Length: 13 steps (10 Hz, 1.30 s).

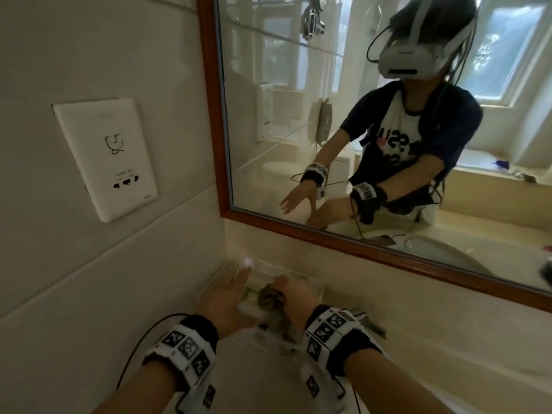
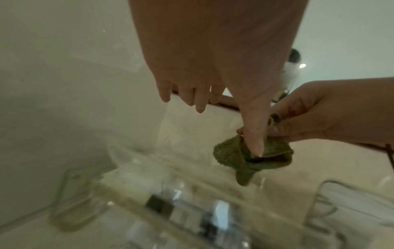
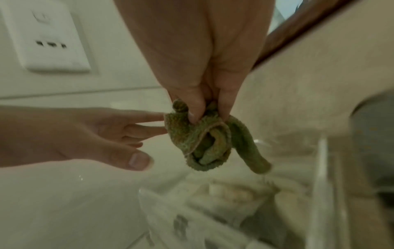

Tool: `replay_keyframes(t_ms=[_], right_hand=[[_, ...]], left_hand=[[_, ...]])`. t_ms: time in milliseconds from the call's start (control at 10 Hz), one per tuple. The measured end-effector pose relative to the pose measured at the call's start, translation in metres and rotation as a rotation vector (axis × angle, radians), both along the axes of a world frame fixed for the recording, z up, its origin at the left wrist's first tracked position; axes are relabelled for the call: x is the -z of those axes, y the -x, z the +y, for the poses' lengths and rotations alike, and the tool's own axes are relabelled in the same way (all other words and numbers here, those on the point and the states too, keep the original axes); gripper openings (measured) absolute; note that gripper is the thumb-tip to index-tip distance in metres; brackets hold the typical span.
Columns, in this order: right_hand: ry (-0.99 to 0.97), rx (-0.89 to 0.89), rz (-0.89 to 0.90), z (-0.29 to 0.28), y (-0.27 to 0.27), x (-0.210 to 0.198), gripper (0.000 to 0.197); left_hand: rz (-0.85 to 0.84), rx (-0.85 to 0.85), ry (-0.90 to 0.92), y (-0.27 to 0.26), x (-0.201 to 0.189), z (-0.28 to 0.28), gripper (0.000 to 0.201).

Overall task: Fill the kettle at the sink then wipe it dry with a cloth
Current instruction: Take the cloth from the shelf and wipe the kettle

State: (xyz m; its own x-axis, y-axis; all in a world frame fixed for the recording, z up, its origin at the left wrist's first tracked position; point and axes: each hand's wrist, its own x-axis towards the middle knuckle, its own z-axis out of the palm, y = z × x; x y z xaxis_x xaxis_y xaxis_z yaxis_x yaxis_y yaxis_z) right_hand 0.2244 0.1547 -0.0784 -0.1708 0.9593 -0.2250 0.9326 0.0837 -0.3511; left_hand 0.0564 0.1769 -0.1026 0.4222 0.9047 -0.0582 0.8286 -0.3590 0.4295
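My right hand (image 1: 294,294) pinches a small crumpled green cloth (image 1: 270,297) between thumb and fingers and holds it above a clear plastic tray (image 1: 215,282) on the counter. In the right wrist view the cloth (image 3: 204,143) hangs bunched from my right hand (image 3: 210,116), one end trailing down. My left hand (image 1: 231,289) is just left of the cloth, fingers straight and spread, holding nothing. The left wrist view shows the left hand (image 2: 241,101) with its thumb lying against the cloth (image 2: 255,156), which the right hand (image 2: 319,114) grips. No kettle shows in any view.
A wood-framed mirror (image 1: 328,237) runs along the wall above the beige counter. A white socket plate (image 1: 104,156) is on the tiled wall to the left. The tray (image 2: 324,202) holds pale wrapped items. The sink basin (image 1: 448,249) appears only as a reflection at the right.
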Motion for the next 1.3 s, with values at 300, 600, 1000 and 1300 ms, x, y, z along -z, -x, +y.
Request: replay_keyframes(t_ms=[300,600,1000,1300], right_hand=[[-0.327,0.241,-0.050,-0.146,-0.097,-0.094,0.039],[-0.411,0.716,-0.150,-0.366,-0.225,-0.140,0.038],[-0.206,1.093,-0.318,-0.601,-0.332,-0.066,0.054],[-0.294,0.864,-0.432,-0.618,-0.334,0.007,0.090]], left_hand=[[-0.026,0.363,-0.134,-0.130,-0.072,-0.093,0.099],[0.032,0.808,-0.198,-0.312,-0.078,-0.234,0.099],[0.086,1.339,-0.083,-0.459,-0.042,-0.422,0.090],[-0.113,1.290,0.114,-0.465,0.010,-0.464,0.106]])
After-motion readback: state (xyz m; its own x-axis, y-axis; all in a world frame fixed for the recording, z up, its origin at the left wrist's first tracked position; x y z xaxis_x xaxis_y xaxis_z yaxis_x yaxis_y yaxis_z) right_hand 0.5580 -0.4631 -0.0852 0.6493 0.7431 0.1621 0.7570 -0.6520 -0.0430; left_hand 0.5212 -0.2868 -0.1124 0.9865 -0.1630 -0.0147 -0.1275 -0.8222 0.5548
